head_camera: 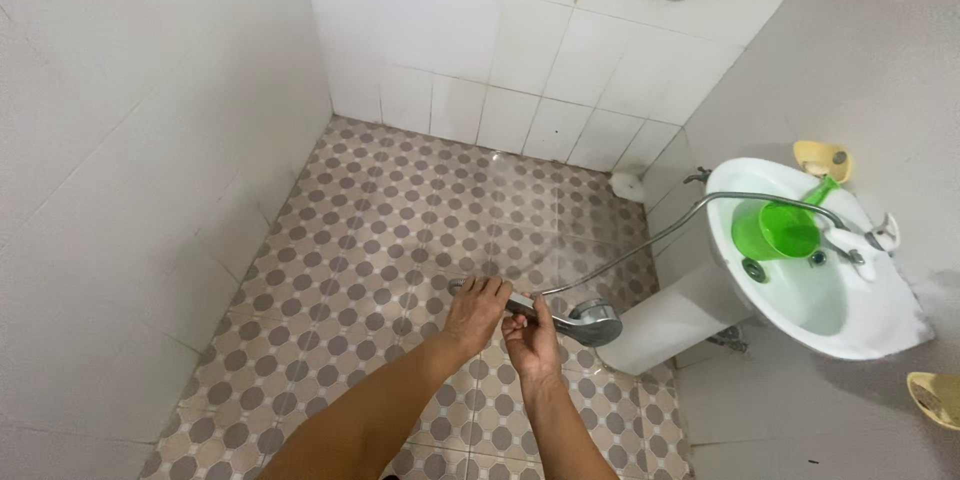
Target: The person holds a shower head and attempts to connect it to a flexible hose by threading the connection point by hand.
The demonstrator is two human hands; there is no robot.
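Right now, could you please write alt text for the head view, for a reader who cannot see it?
Both hands, left hand and right hand, hold a grey hand shower over a dotted tile floor. Its metal hose curves up to a white pedestal sink, where a green scoop sits in the basin.

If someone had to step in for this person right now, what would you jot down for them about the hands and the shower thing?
Left hand: gripping the handle end of the grey shower head.
Right hand: closed round the handle nearer the head.
The shower head is held out over the patterned floor; a faint spray seems to run from it toward the far wall. Its metal hose arcs up to the tap on the white basin, where a green scoop sits.
Done: shower head in hand. Whether the floor is rinsed, I cannot tell.
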